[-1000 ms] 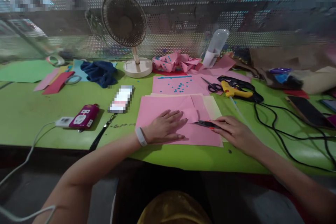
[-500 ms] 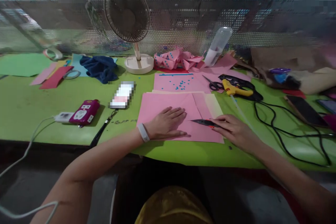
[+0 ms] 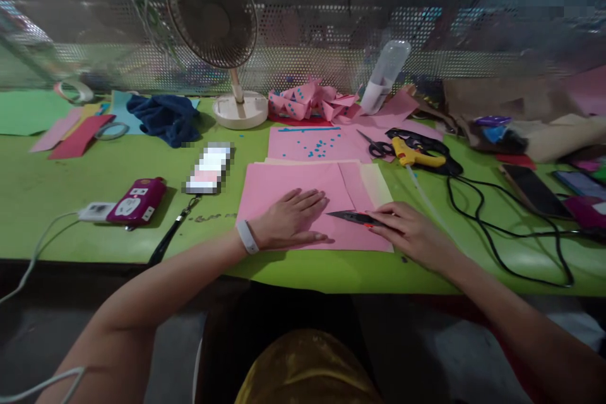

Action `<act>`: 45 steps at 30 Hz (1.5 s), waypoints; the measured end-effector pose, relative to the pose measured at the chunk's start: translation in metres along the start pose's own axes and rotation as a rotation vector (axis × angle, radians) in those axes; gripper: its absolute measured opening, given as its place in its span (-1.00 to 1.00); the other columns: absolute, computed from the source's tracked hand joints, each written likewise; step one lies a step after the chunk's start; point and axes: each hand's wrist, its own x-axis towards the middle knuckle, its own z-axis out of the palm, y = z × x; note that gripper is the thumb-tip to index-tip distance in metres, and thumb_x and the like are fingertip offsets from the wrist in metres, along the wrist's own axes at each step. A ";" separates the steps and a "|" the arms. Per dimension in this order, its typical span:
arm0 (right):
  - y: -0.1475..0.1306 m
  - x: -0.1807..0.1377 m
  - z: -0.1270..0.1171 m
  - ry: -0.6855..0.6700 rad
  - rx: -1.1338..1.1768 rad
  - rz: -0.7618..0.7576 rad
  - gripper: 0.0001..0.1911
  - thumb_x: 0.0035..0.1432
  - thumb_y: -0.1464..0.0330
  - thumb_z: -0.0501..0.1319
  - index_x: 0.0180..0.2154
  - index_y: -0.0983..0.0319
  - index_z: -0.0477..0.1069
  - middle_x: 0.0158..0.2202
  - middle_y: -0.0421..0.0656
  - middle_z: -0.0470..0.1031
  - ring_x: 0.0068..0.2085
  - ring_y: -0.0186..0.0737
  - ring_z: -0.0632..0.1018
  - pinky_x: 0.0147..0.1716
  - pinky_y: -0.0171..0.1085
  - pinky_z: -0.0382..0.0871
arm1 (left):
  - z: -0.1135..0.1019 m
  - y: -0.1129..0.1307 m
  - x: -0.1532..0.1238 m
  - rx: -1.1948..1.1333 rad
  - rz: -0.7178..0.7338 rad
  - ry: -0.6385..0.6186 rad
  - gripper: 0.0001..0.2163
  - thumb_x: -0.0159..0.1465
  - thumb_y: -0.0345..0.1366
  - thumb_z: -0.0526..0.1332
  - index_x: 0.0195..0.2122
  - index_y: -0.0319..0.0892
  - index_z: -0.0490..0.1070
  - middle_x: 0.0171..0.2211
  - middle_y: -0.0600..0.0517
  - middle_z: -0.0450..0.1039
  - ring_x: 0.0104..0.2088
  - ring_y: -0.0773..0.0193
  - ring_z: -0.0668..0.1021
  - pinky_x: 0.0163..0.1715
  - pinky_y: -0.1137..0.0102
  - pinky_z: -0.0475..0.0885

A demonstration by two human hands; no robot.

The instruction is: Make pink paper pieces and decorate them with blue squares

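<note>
My left hand [image 3: 293, 221] lies flat on a pink paper sheet [image 3: 274, 183], fingers stretched out. In my right hand [image 3: 411, 230] is a pair of dark, pointed scissors [image 3: 348, 217] with red at the handle. Their closed blades rest low over the sheet and point left toward my left fingers. A slanting line, a cut or a paper edge, runs down the sheet to just above the blades. Pale yellow paper [image 3: 381, 180] shows from beneath at the right. Handles and grip are partly hidden by my right fingers.
Behind the sheet lie pink paper with blue bits [image 3: 303, 144], black scissors [image 3: 379, 146] and a yellow glue gun [image 3: 416, 154]. A fan [image 3: 240, 110], crumpled pink paper [image 3: 310, 101] and a bottle [image 3: 386, 79] stand farther back. A phone [image 3: 209, 167] and purple power socket [image 3: 137, 202] sit left; black cable [image 3: 509, 224] right.
The whole view has shifted a little, so everything sits slightly farther left and higher. My hands and the scissors keep nearly the same place on the pink paper.
</note>
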 end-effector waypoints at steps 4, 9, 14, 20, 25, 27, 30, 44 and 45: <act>-0.003 0.006 0.001 -0.019 -0.006 -0.010 -0.67 0.34 0.26 0.10 0.03 0.19 0.50 -0.14 0.01 0.52 -0.11 -0.06 0.55 -0.10 -0.04 0.50 | 0.002 0.001 0.000 -0.031 -0.007 0.001 -0.24 0.35 0.24 -0.18 0.42 -0.17 -0.14 0.43 -0.09 -0.14 0.42 0.10 -0.02 0.36 0.15 -0.18; -0.004 0.008 0.002 -0.027 0.022 0.002 -0.67 0.35 0.25 0.08 0.04 0.15 0.50 -0.12 -0.01 0.52 -0.10 -0.06 0.55 -0.11 -0.07 0.51 | -0.006 -0.004 0.001 -0.147 0.024 -0.015 -0.32 0.39 0.16 -0.14 0.43 -0.07 -0.18 0.44 -0.04 -0.18 0.42 0.16 -0.05 0.37 0.14 -0.17; -0.001 0.006 0.002 -0.031 -0.001 -0.001 -0.64 0.36 0.20 0.06 0.01 0.19 0.52 -0.14 0.00 0.52 -0.13 -0.05 0.56 -0.14 -0.05 0.52 | -0.028 -0.033 0.001 -0.276 0.000 0.101 -0.54 0.44 -0.04 -0.04 0.31 -0.02 0.22 0.39 -0.01 0.04 0.39 0.15 0.09 0.33 0.14 0.06; -0.002 0.006 0.004 0.000 0.003 0.006 -0.61 0.36 0.16 0.05 0.03 0.18 0.50 -0.13 0.00 0.52 -0.12 -0.04 0.56 -0.12 -0.05 0.51 | -0.025 -0.059 -0.003 -0.290 0.126 -0.041 -0.61 0.46 -0.15 -0.04 0.28 0.00 0.27 0.36 0.03 0.11 0.39 0.21 0.10 0.34 0.14 0.04; -0.005 0.011 0.008 -0.002 0.008 0.003 -0.65 0.36 0.19 0.08 0.03 0.13 0.50 -0.12 -0.04 0.53 -0.10 -0.05 0.56 -0.09 -0.04 0.50 | -0.017 -0.058 -0.005 -0.230 0.110 -0.073 -0.59 0.48 -0.20 -0.09 0.33 0.03 0.16 0.39 0.08 0.02 0.41 0.24 0.02 0.36 0.13 -0.07; -0.006 0.014 0.010 0.005 0.011 -0.007 -0.66 0.35 0.21 0.09 0.02 0.15 0.51 -0.13 -0.03 0.54 -0.09 -0.05 0.55 -0.09 -0.04 0.51 | -0.017 -0.058 -0.005 -0.220 0.110 -0.076 -0.58 0.47 -0.19 -0.10 0.33 0.01 0.15 0.39 0.06 0.03 0.41 0.24 0.02 0.36 0.15 -0.07; -0.006 0.014 0.009 0.003 0.019 -0.018 -0.67 0.35 0.23 0.11 0.01 0.18 0.52 -0.14 -0.01 0.54 -0.10 -0.04 0.55 -0.11 -0.02 0.51 | -0.017 -0.058 -0.004 -0.214 0.119 -0.074 -0.58 0.47 -0.20 -0.10 0.33 -0.01 0.16 0.39 0.05 0.03 0.41 0.24 0.03 0.35 0.16 -0.07; -0.011 0.016 0.012 0.006 0.045 -0.055 -0.70 0.33 0.28 0.14 0.00 0.16 0.54 -0.17 -0.03 0.53 -0.15 -0.10 0.55 -0.17 -0.09 0.51 | -0.017 -0.059 -0.005 -0.186 0.128 -0.090 -0.56 0.46 -0.26 -0.11 0.35 0.01 0.12 0.40 0.06 -0.01 0.41 0.24 0.01 0.35 0.16 -0.08; -0.012 0.016 0.011 0.009 0.043 -0.054 -0.71 0.33 0.28 0.13 0.00 0.15 0.54 -0.17 -0.03 0.53 -0.15 -0.10 0.55 -0.17 -0.09 0.52 | -0.017 -0.059 -0.005 -0.187 0.133 -0.090 -0.56 0.46 -0.27 -0.11 0.35 0.02 0.12 0.40 0.07 -0.01 0.41 0.24 0.01 0.35 0.16 -0.08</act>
